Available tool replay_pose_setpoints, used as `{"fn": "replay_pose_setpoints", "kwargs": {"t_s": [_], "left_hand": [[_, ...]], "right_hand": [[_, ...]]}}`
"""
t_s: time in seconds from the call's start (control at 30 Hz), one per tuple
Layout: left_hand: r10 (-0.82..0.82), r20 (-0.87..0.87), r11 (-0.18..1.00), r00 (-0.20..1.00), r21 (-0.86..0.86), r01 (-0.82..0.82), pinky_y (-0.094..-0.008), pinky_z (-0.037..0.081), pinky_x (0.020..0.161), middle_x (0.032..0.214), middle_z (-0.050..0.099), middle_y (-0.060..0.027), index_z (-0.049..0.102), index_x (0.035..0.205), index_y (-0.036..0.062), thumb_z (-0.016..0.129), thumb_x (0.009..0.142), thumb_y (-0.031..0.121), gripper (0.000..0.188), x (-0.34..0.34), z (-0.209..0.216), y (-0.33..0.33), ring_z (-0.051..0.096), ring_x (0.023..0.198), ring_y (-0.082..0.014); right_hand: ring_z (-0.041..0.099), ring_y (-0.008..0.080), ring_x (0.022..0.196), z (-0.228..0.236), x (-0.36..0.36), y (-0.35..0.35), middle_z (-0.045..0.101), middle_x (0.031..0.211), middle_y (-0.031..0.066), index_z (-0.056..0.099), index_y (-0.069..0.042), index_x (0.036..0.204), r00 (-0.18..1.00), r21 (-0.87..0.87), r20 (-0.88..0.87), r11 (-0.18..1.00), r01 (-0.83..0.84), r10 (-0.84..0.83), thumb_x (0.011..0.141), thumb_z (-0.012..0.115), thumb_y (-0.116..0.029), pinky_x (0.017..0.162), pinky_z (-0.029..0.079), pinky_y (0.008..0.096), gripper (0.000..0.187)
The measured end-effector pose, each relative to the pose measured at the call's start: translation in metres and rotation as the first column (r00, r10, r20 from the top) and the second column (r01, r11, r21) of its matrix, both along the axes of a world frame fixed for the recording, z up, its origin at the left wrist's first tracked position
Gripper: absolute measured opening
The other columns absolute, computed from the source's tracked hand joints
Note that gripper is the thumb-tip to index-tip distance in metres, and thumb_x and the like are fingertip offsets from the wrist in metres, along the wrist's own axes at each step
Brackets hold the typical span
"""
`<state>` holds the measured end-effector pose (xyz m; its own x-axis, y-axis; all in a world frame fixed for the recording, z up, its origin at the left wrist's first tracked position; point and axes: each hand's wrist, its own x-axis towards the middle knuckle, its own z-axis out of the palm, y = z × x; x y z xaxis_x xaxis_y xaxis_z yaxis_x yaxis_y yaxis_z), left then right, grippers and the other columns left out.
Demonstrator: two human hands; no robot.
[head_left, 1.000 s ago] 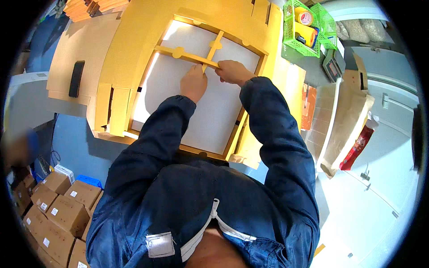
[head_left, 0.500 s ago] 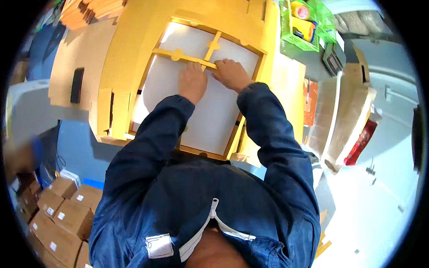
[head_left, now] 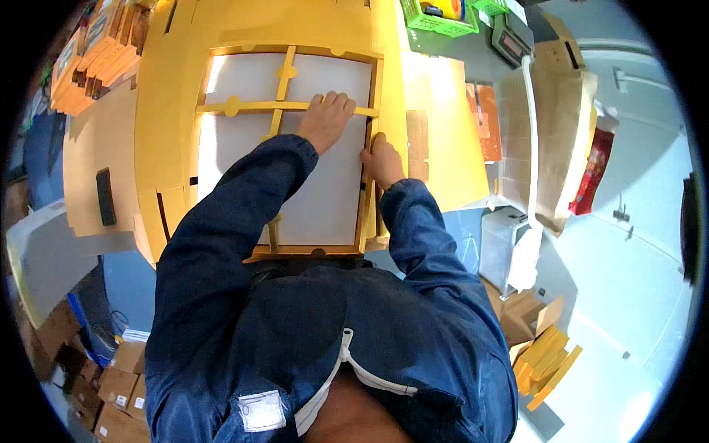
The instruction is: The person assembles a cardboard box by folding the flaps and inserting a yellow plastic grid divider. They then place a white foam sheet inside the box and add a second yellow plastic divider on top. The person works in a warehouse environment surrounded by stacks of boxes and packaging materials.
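In front of me lies a shallow yellow cardboard box (head_left: 374, 81) with a white bottom. Yellow cardboard divider strips (head_left: 260, 106) cross inside it, with round tabs along them. My left hand (head_left: 325, 122) has its fingers closed over the crosswise strip, right of the crossing. At the box's right wall, just below that strip's end, my right hand (head_left: 384, 162) pinches the edge with thumb and fingers. The lower part of the lengthwise strip is partly hidden by my left sleeve.
Flat yellow cardboard (head_left: 166, 96) surrounds the box. A black bar-shaped object (head_left: 106, 196) lies on brown cardboard at left. Stacked orange-edged pieces (head_left: 103, 48) stand at far left. A green basket (head_left: 443, 24) and a dark device (head_left: 512, 38) are at far right. Brown cartons (head_left: 118, 387) sit low left.
My left hand has shifted right along the crosswise strip. My right hand has left the strip and come down to the right wall. The view has turned and shifted right.
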<state>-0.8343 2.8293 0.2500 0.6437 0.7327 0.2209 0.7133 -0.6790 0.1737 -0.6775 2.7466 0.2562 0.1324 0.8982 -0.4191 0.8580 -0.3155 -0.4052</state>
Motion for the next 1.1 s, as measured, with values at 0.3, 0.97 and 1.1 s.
{"fn": "replay_pose_setpoints", "kwargs": {"t_s": [0.3,0.97,1.1], "left_hand": [[0.011,-0.111,0.999,0.994,0.039,-0.006,-0.0357,0.039,0.076,0.086,0.05,-0.0054,0.053,0.093,0.0094,0.051,0.08,0.011,0.013,-0.003,-0.019,-0.005,0.05,0.087,-0.0212],[0.006,-0.06,0.997,0.998,0.08,-0.002,-0.0362,0.038,0.069,0.079,0.053,-0.0042,0.052,0.082,0.01,0.055,0.076,0.011,0.007,0.009,-0.028,0.012,0.052,0.078,-0.0215],[0.069,-0.03,0.997,0.997,0.042,-0.068,-0.0366,0.039,0.07,0.081,0.055,-0.0055,0.054,0.082,0.0092,0.054,0.08,0.013,0.004,0.013,-0.026,0.015,0.053,0.082,-0.0224]], "right_hand": [[0.06,0.0443,0.078,0.007,0.001,0.008,0.061,0.082,0.0285,0.046,0.006,0.092,1.0,0.048,-0.024,0.999,-0.003,0.004,0.079,0.052,-0.017,0.071,0.049,0.0479,0.027],[0.059,0.0438,0.082,0.009,0.016,0.025,0.06,0.085,0.0302,0.047,0.007,0.092,0.992,0.005,-0.041,0.993,-0.116,0.116,0.076,0.057,-0.018,0.074,0.048,0.0468,0.031],[0.06,0.0438,0.081,0.01,0.016,0.028,0.061,0.083,0.0291,0.048,0.007,0.093,0.994,-0.012,-0.033,0.994,-0.109,0.109,0.076,0.056,-0.016,0.075,0.048,0.0465,0.03]]}}
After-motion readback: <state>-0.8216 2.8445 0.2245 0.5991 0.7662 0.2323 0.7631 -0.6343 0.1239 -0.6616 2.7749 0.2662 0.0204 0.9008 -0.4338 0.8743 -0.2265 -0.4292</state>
